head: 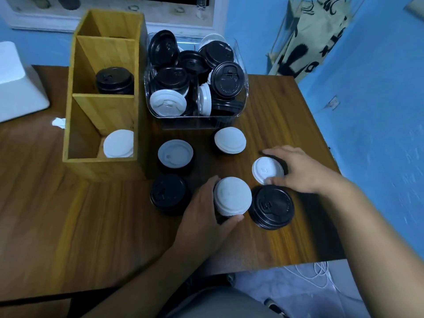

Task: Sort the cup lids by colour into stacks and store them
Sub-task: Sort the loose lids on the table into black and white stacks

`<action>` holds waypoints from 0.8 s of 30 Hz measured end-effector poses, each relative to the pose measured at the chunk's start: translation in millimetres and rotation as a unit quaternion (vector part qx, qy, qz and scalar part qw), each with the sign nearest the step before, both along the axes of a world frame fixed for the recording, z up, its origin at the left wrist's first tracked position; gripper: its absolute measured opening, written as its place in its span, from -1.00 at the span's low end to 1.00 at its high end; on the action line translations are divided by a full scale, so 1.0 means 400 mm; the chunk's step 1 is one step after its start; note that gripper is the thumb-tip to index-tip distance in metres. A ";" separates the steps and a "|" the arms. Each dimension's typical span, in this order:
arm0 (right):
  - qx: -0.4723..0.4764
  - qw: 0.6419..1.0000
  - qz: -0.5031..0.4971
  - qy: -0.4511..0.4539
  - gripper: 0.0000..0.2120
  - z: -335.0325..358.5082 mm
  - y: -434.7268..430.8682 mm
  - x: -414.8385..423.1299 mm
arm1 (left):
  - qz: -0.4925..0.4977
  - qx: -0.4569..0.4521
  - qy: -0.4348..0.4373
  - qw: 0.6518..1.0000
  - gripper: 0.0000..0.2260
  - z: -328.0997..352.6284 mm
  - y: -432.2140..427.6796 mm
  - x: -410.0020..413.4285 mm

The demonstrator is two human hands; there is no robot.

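The left hand [204, 212] grips a white-topped lid stack [232, 198]; the right hand [302, 171] pinches a single white lid [267, 169] just beside it. A black lid stack [271, 207] stands near both. Beyond are a wooden organiser [103, 106] and a clear bin [197, 121].

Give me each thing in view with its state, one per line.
left hand, grips the white-topped stack
right hand, pinches a tilted white lid
wooden organizer, upright; black lids in middle compartment, white lids in nearest
clear bin, holds mixed black and white lids
black stack, standing free on the table
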State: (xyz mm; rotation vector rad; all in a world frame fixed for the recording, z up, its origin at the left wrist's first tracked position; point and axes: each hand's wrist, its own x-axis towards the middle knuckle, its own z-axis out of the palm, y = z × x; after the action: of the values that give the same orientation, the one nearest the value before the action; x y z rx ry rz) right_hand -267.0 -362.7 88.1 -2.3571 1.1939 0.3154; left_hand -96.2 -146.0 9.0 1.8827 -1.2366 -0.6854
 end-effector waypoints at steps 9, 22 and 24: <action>-0.076 0.994 -0.007 -0.081 -0.30 0.042 0.029 0.032 | -0.002 -0.005 -0.001 1.000 -0.09 0.005 -0.001 -0.001; -0.053 0.991 0.115 -0.049 -0.25 0.047 0.219 0.109 | 0.003 -0.025 0.017 1.000 -0.04 -0.001 -0.001 0.001; -0.059 0.990 0.117 -0.045 -0.25 0.044 0.224 0.112 | 0.003 -0.027 0.020 0.999 -0.02 -0.002 0.000 0.002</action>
State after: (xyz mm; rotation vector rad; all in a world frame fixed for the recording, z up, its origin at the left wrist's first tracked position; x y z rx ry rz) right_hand -222.4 -273.2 105.6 -2.5896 0.9188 0.2178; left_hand -95.4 -145.9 8.1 1.8201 -1.2121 -0.6770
